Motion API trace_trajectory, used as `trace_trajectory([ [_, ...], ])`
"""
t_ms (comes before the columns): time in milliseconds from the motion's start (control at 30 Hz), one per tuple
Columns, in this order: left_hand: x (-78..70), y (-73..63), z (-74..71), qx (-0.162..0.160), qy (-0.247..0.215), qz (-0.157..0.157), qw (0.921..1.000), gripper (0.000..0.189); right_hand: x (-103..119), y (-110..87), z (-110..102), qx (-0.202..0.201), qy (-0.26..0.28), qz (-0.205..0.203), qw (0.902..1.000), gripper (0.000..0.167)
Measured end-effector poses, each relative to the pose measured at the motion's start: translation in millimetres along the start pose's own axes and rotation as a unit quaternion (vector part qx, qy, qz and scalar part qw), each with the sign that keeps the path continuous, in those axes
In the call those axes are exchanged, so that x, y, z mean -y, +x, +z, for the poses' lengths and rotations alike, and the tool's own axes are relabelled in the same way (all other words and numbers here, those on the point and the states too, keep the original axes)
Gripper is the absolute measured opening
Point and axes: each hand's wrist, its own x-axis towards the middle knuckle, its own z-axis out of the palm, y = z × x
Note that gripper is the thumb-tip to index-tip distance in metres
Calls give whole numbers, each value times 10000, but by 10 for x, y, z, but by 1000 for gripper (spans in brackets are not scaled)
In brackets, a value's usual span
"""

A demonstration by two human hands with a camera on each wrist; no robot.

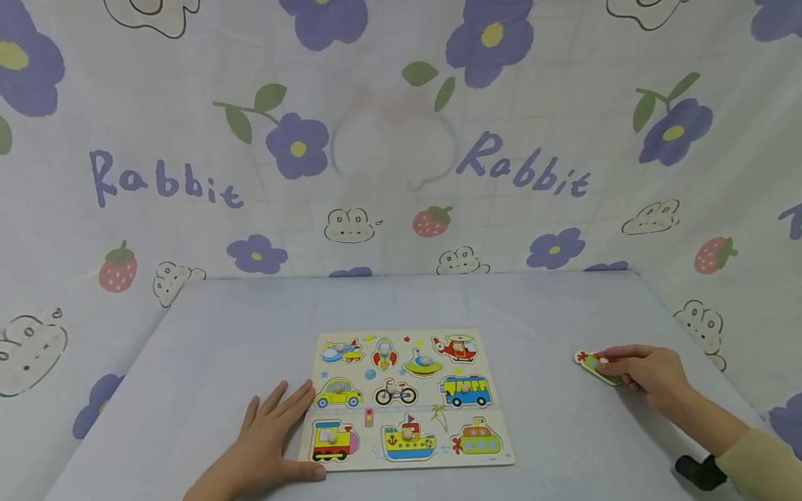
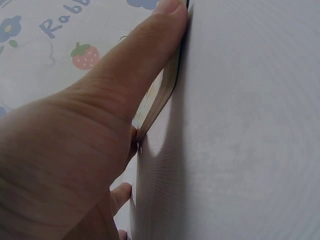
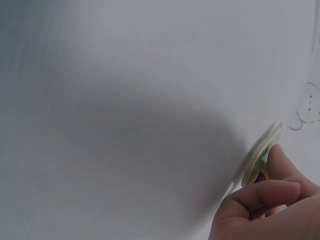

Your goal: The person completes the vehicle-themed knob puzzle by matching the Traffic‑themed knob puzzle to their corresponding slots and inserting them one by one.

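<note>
A wooden peg puzzle board [image 1: 432, 417] with vehicle pictures lies on the table. At its lower left, my left hand [image 1: 266, 445] is spread with straight fingers; the fingertips touch the left edge and the thumb [image 2: 145, 50] lies over the front corner. Well to the right of the board, my right hand [image 1: 651, 376] pinches a green submarine puzzle piece [image 1: 587, 362] with a red propeller. In the right wrist view, thumb and fingers hold this piece [image 3: 259, 162] tilted, close to the table surface. The board's submarine picture [image 1: 477, 440] shows no knob.
Other pieces with knobs sit in the board, among them a boat [image 1: 409, 445], a train [image 1: 332, 449] and a bus [image 1: 466, 393]. The white tabletop [image 1: 551, 306] reaches back to a patterned cloth [image 1: 388, 167]. A black object [image 1: 700, 473] is by the right wrist.
</note>
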Motion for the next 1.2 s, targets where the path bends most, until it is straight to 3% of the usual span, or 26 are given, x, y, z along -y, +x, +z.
trace_trajectory([
  [767,9,-6,1,-25,-1,42,10000,124,213,-254,380,666,196,-186,9974,34],
  [1200,0,8,-4,-7,36,15,10000,124,360,-518,820,765,-89,-219,9968,35],
])
